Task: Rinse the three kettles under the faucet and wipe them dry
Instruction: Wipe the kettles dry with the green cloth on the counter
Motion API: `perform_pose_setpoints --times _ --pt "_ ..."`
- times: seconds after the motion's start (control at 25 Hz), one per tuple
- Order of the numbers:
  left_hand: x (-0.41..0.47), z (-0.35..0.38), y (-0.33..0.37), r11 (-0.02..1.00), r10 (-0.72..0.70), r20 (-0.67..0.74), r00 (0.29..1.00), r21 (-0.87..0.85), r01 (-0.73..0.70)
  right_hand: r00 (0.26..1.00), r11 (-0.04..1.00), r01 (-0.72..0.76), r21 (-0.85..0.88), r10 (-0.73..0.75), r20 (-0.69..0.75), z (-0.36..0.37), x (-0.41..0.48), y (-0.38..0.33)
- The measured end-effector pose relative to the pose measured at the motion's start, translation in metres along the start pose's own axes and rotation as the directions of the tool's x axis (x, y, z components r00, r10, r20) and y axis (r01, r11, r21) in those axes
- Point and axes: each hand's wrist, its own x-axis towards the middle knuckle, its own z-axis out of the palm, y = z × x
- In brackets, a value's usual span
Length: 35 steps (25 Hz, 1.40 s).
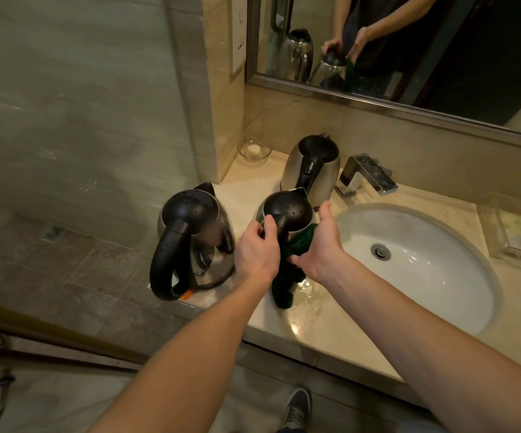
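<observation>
While beside basin rim [409, 209], middle kettle [288, 210].

On the countertop [331, 335] a left kettle [196, 242] is set at the left edge, a back kettle [312, 167] near the rear edge beside the faucet [367, 176], and a middle kettle [287, 210] between them. A green cloth [284, 289] is trailed into a puddle [310, 296] beside the basin [424, 260]. A glass dish [254, 150] is placed in the rear left corner.

Nothing here can be read. The far wall plate [238, 42] bears small dark marks, too blurred to make out. The print in the right tray [516, 235] is equally blurred.
</observation>
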Motion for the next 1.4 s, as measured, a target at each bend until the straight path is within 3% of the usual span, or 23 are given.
perform_pose_setpoints --times 0.2,0.44,0.64,0.8,1.24,1.4 --pt "0.003 0.001 -0.003 1.0 0.011 -0.001 1.0 0.019 -0.011 0.995 0.993 -0.1 0.069 0.099 0.009 -0.022 0.02 0.014" --pt "-0.001 0.001 -0.003 1.0 0.008 -0.037 0.999 0.017 -0.008 0.996 0.991 -0.086 0.098 0.088 -0.01 -0.027 0.023 0.018" --pt "-0.016 0.011 0.011 0.993 -0.101 -0.228 0.969 0.041 0.113 1.0 1.0 0.01 -0.015 -0.01 0.0 -0.017 0.012 0.0" --pt "-0.008 0.018 0.021 0.974 -0.216 -0.278 0.936 0.0 0.225 0.999 0.988 0.043 -0.148 -0.045 -0.015 -0.011 0.011 -0.008" --pt "0.006 0.015 0.012 0.989 -0.088 -0.309 0.947 0.088 0.121 0.987 0.984 -0.161 -0.07 0.16 -0.024 -0.044 0.042 -0.004" --pt "0.007 0.01 0.015 0.988 -0.066 -0.266 0.962 0.115 0.099 0.989 0.986 -0.144 -0.089 0.145 0.004 -0.046 0.031 -0.016"
